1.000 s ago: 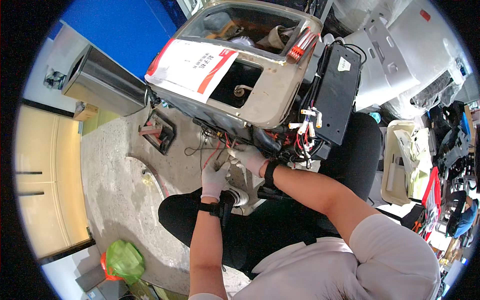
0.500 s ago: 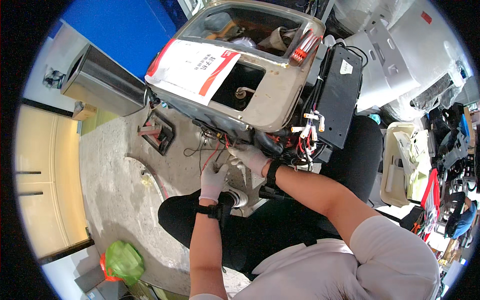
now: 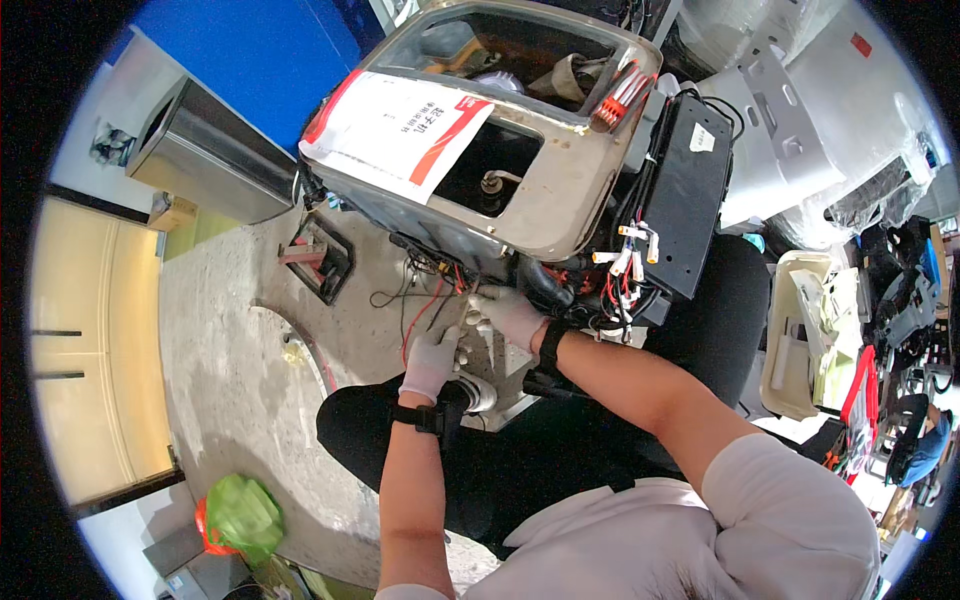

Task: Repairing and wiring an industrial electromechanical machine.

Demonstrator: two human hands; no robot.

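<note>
My left hand, in a pale glove, is low beside my shoe, its fingers curled together and what they hold hidden. A red wire and thin black wires run down close to it. My right hand, gloved too, reaches under the near edge of a worn beige machine housing. Its fingers are bent in a pinch at a bundle of red and black wires; what sits between them is too small to make out. White connectors on several leads hang to the right of that hand.
A black box stands against the housing's right side. A paper sheet and red-handled tools lie on top. On the floor are a black-framed stand and a green bag. A cream bin is at right.
The view has shifted slightly, so the housing appears a little further right. Both hands keep nearly the same place by the wires, with small finger movements.
</note>
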